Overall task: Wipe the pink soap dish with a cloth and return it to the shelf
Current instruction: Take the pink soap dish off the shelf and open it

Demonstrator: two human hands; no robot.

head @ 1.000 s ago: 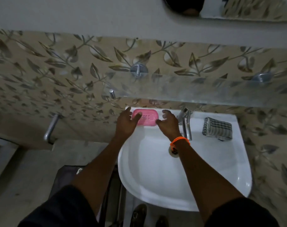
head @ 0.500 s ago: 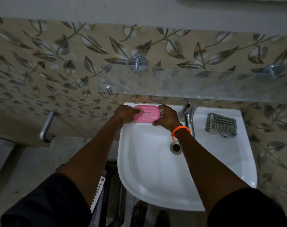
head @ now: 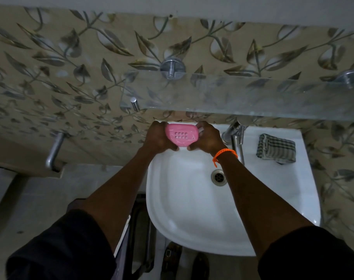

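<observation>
Both your hands have lifted the pink soap dish up off the back edge of the sink, where it lay flat a moment ago, and now it tips toward you.

Start with the big things. The white sink (head: 192, 209) sits below you, with nothing in its bowl. Above it hangs the glass shelf (head: 242, 93), and nothing sits on the part you can see. That is where the dish must go at the end.

Next come your arms, reaching out over the bowl. Your left hand (head: 159, 138) is curled around the left end of the dish. Your right hand (head: 206, 138) is curled around the right end. Both hands are closed on it, and you can see some fingertips (head: 200, 129) peeking past its right edge.

Then the checked cloth (head: 276, 148). It lies folded on the right side of the sink rim, past the tap (head: 235, 138), well apart from your hands. Nobody is touching it.

Last, the pink soap dish (head: 181, 135) itself. It is in the air over the back of the bowl, just under the shelf, with little square holes in its middle.

So I think you are only at the start. Picking up is done. Getting the cloth, wiping, and putting the dish on the shelf are all left.
</observation>
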